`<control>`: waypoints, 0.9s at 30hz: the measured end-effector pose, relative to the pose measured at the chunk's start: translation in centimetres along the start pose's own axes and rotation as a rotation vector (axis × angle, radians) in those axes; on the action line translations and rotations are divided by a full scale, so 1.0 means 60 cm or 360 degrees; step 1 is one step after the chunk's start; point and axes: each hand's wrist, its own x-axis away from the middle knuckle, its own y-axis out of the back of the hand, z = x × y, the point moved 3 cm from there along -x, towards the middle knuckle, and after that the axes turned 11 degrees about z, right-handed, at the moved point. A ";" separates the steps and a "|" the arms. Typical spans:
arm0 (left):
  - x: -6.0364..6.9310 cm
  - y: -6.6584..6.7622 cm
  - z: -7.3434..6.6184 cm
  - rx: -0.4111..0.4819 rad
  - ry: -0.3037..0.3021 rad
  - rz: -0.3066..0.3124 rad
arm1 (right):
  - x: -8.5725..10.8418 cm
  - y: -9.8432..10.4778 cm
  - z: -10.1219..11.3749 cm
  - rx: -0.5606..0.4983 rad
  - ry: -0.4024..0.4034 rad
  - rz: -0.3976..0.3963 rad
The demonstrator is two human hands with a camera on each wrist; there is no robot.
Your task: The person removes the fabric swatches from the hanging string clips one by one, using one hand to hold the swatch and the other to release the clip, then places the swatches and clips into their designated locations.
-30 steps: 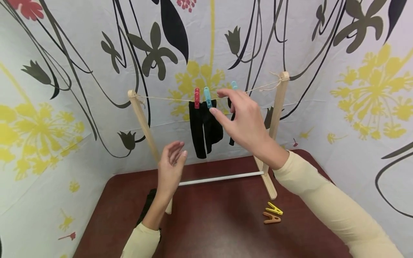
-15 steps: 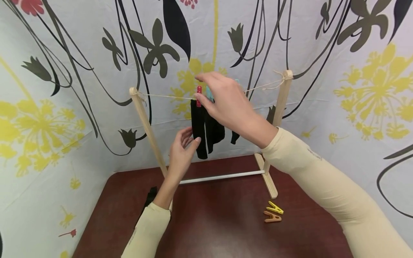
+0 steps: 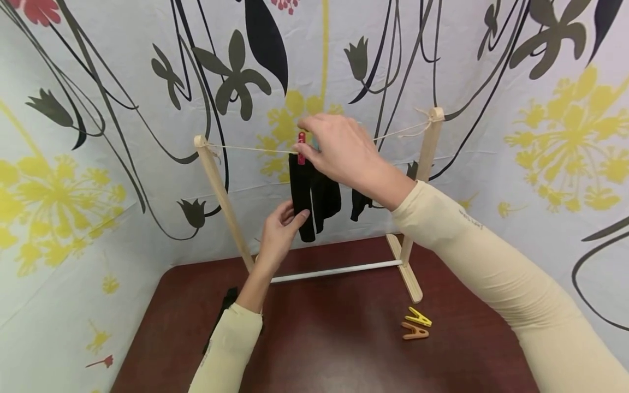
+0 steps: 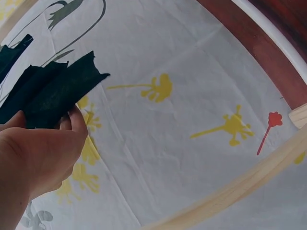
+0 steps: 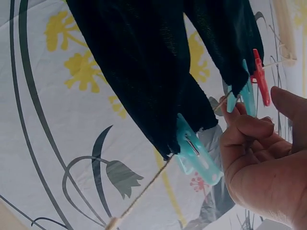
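The left hand [image 3: 277, 237] pinches one leg of small black trousers [image 3: 301, 188]; the right hand [image 3: 344, 150] curves beside a red clothespin [image 5: 260, 79], its hold unclear. The plain, slim-legged trousers hang from a cord [image 3: 245, 148].

The head view looks forward and down from above the near side of the worktop [image 3: 334, 344], far enough back to span the wooden clothesline rack [image 3: 223, 204]. The left wrist view sits close behind the left hand [image 4: 45, 158], rolled so the worktop lies top right; it shares the hand and black trousers [image 4: 57, 96] with the head view. The right wrist view, close beside the right hand [image 5: 268, 167] and nearly upside down, shares the red clothespin [image 5: 261, 81] with the head view
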 end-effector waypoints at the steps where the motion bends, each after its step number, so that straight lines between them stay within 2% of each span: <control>1: -0.001 -0.001 0.000 -0.0007 0.0006 -0.0012 | -0.001 0.000 -0.001 0.0003 0.0003 -0.0001; 8: -0.001 -0.010 0.005 -0.0080 -0.0022 -0.0138 | -0.002 0.003 -0.005 -0.0022 -0.0004 -0.0031; 12: 0.002 -0.013 0.007 -0.0102 -0.0026 -0.0172 | -0.001 0.004 -0.005 -0.0053 0.0000 -0.0035; 21: 0.010 -0.011 0.008 -0.0091 0.0006 -0.0211 | -0.003 0.002 -0.006 -0.0085 0.0078 -0.0065; 27: 0.016 -0.011 0.006 -0.0126 0.0000 -0.0195 | -0.004 0.001 -0.010 -0.0159 0.0143 -0.0108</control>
